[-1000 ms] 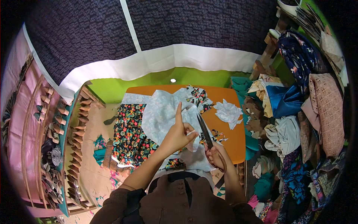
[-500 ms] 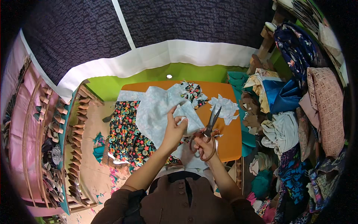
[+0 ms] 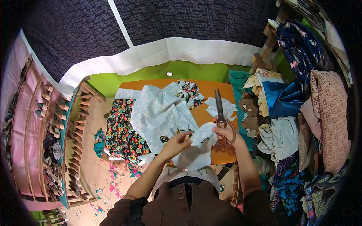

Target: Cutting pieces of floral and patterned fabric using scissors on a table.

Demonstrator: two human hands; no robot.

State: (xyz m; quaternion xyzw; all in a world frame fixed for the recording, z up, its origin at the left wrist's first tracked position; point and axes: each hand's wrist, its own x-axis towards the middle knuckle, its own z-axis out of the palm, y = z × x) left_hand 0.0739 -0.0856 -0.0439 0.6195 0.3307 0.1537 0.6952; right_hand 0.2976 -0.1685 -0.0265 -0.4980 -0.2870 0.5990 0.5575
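My right hand [image 3: 226,135] is wrapped round large dark scissors [image 3: 218,107] with brown handles, their blades pointing away from me. Its thumb and fingers also pinch the right end of a pale fabric piece [image 3: 203,145]. Fingers curled together, my left hand [image 3: 177,145] grips fabric at that piece's left side; the fingertips partly hide the spot. Beyond the hands spreads a large fabric [image 3: 158,109], pale underside up. Its black printed side, with colourful flowers, shows in the part at the left [image 3: 122,132].
Under the fabric stands an orange table [image 3: 226,89]. Pale cut scraps [image 3: 226,107] and a printed scrap pile [image 3: 189,92] lie on it. Folded cloth, including a blue satin one [image 3: 283,98], crowds the right. A rack of wooden shapes [image 3: 78,132] stands left, with scraps on the floor [image 3: 113,180].
My right hand has moved right and away from me with the scissors and now also pinches fabric. My left hand has come lower, nearer my body. The pale piece now stretches between both hands.
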